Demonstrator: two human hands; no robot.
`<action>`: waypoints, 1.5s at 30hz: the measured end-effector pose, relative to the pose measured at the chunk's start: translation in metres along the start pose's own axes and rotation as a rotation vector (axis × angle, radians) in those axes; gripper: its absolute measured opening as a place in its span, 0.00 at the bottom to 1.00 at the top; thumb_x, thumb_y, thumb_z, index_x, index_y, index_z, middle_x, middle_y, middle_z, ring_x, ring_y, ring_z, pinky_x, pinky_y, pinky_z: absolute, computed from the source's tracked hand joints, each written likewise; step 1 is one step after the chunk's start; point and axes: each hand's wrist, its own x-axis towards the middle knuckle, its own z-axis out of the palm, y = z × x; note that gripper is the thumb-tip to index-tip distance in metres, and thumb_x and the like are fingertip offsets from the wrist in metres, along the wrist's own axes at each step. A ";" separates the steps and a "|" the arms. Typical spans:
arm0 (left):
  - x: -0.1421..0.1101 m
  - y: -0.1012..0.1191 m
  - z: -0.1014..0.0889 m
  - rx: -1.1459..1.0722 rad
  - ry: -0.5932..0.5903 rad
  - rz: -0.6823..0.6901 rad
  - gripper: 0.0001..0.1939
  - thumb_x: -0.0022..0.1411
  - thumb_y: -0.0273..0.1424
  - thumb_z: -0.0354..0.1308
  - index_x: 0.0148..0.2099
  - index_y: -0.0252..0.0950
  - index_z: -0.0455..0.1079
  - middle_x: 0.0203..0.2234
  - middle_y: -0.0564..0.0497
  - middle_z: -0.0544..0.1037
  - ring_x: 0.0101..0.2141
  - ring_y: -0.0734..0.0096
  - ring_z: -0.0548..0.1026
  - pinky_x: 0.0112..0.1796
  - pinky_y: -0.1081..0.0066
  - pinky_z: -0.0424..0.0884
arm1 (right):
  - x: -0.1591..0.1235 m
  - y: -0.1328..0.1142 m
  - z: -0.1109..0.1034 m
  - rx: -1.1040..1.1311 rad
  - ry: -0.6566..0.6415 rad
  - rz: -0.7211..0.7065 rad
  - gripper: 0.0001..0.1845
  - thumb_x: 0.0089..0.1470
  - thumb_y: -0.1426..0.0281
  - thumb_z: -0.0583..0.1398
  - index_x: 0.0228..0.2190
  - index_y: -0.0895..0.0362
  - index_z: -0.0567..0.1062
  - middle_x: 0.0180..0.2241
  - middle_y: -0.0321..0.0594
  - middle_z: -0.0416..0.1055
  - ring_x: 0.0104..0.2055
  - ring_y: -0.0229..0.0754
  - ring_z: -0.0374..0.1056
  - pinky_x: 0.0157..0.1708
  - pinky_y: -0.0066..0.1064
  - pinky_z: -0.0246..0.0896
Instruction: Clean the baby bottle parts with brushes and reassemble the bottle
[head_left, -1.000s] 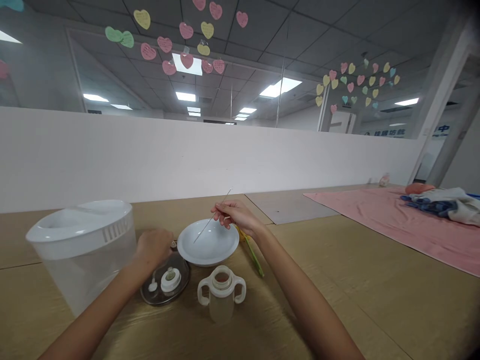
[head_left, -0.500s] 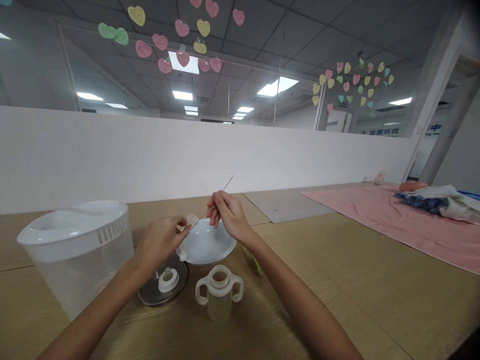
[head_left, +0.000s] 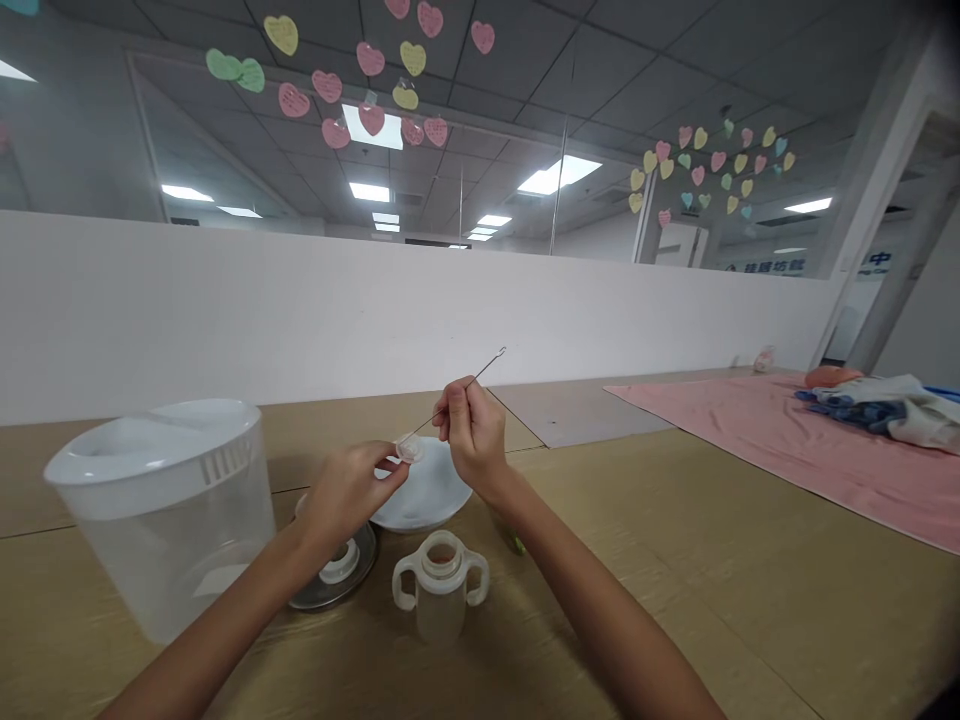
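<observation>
My right hand (head_left: pixel 471 432) pinches a thin metal wire tool (head_left: pixel 487 364) whose looped end points up and right. Its lower end meets a small translucent piece (head_left: pixel 409 449) pinched in my left hand (head_left: pixel 349 485). Both hands are raised just above a white bowl (head_left: pixel 435 492) on the table. In front of the bowl stands a two-handled baby bottle (head_left: pixel 441 584) with no lid. To its left, a white cap part (head_left: pixel 341 563) lies on a glass lid (head_left: pixel 361 562), partly hidden by my left forearm.
A large translucent container with a white lid (head_left: pixel 161 505) stands at the left. A green stick (head_left: pixel 513 542) shows behind my right forearm. A pink cloth (head_left: pixel 787 450) with bundled clothes (head_left: pixel 885 405) lies at the right. A white partition wall (head_left: pixel 300 310) backs the table.
My left hand came up off the glass lid holding the small translucent piece and met the wire. My right hand lifted the wire off the bowl and tilted it flatter.
</observation>
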 end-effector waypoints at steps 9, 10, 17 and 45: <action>-0.002 0.002 0.000 -0.006 0.029 -0.008 0.13 0.56 0.36 0.49 0.32 0.37 0.73 0.30 0.52 0.80 0.33 0.66 0.76 0.34 0.73 0.67 | 0.003 -0.002 0.003 -0.134 -0.211 -0.046 0.17 0.60 0.65 0.46 0.24 0.56 0.64 0.21 0.33 0.64 0.23 0.32 0.60 0.27 0.24 0.53; -0.002 0.002 -0.001 -0.011 0.028 -0.014 0.13 0.56 0.36 0.48 0.32 0.37 0.73 0.31 0.52 0.80 0.34 0.66 0.76 0.34 0.73 0.67 | 0.003 -0.002 0.003 -0.144 -0.233 -0.037 0.17 0.60 0.65 0.46 0.23 0.56 0.64 0.21 0.33 0.65 0.23 0.32 0.60 0.27 0.24 0.53; 0.001 -0.004 0.001 -0.001 0.003 -0.046 0.13 0.54 0.35 0.50 0.32 0.36 0.74 0.31 0.51 0.80 0.33 0.65 0.76 0.33 0.72 0.67 | 0.003 -0.003 0.006 -0.193 -0.336 -0.017 0.19 0.60 0.63 0.45 0.23 0.56 0.65 0.18 0.32 0.61 0.22 0.32 0.60 0.27 0.24 0.53; 0.001 0.000 0.010 -0.244 0.065 0.063 0.10 0.56 0.35 0.48 0.31 0.37 0.68 0.26 0.51 0.79 0.29 0.68 0.77 0.31 0.73 0.69 | 0.005 -0.001 0.003 -0.178 -0.237 -0.075 0.17 0.61 0.65 0.46 0.23 0.56 0.63 0.18 0.32 0.62 0.20 0.32 0.60 0.26 0.25 0.54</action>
